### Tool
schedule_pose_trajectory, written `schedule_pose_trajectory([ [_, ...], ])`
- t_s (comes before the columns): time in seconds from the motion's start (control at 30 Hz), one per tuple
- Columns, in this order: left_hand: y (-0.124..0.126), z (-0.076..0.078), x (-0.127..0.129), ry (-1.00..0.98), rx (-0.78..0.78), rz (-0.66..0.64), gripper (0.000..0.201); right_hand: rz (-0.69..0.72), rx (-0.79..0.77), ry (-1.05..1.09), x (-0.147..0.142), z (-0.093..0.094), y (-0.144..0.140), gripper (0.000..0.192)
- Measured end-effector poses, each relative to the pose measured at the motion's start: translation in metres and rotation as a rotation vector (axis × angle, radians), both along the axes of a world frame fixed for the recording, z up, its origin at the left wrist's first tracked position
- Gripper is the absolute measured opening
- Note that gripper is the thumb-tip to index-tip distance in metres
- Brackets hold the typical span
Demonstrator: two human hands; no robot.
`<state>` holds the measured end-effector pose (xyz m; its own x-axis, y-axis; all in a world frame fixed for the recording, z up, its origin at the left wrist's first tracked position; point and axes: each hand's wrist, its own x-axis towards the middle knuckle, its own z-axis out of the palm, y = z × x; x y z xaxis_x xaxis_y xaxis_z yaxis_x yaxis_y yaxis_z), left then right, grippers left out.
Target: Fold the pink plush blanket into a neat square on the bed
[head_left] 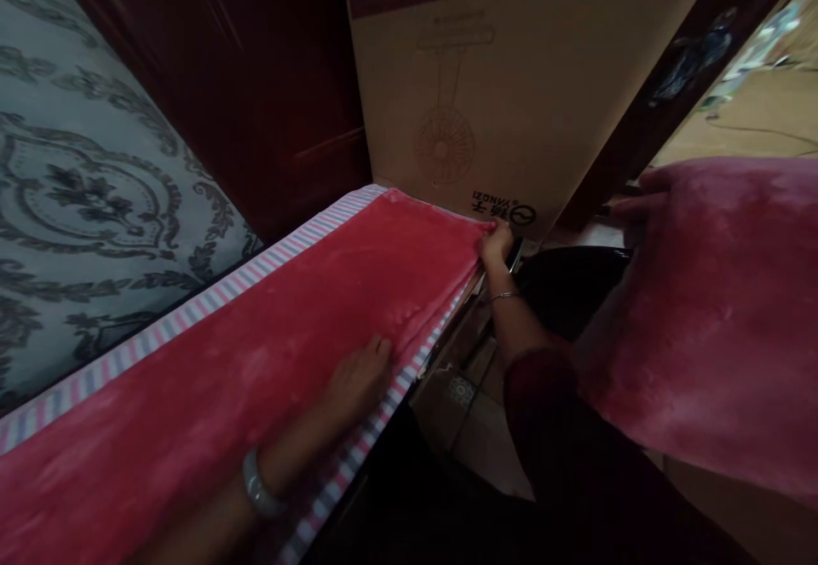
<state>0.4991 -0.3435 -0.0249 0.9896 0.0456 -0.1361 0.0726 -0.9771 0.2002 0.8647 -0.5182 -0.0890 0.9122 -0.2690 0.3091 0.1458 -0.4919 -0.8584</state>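
Now the red blanket (268,352) looks soft and flat. The left hand (358,377) lies open on it, and the right hand (497,245) pinches its far corner. Behind the blanket stands a cardboard box (511,79).

A large tan cardboard box (511,79) is propped upright at the top centre, printed with a faint line drawing of a standing fan and a dark purple band along its upper edge. To its left a dark reddish-brown wooden panel (256,79) is seen, deep in shadow. At far left a grey-green surface patterned with ornate damask scrolls (83,198) is spread out. At the top right corner a dark wooden door frame (671,79) is crossed by the view, and beyond it a brighter room with a pale yellowish floor (754,113) is glimpsed. Lower down, light tiled flooring (473,429) is visible, partly shaded.
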Motion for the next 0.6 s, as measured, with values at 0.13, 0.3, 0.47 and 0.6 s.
schedule_pose_trajectory([
  [0.13, 0.002, -0.001, 0.004, -0.123, -0.127, 0.043, 0.017, -0.007, -0.01, 0.002, -0.002, -0.003, -0.003, 0.059],
  [0.3, -0.002, -0.003, 0.0, -0.146, -0.183, 0.034, 0.012, -0.013, 0.007, 0.006, -0.005, -0.004, -0.003, 0.057],
  [0.47, 0.005, 0.013, -0.019, -0.224, -0.176, 0.025, 0.016, 0.009, -0.032, 0.013, -0.006, -0.008, -0.003, 0.053],
  [0.6, 0.012, 0.022, -0.053, -0.14, -0.046, 0.146, 0.014, 0.001, -0.063, -0.015, 0.001, -0.016, -0.007, 0.051],
])
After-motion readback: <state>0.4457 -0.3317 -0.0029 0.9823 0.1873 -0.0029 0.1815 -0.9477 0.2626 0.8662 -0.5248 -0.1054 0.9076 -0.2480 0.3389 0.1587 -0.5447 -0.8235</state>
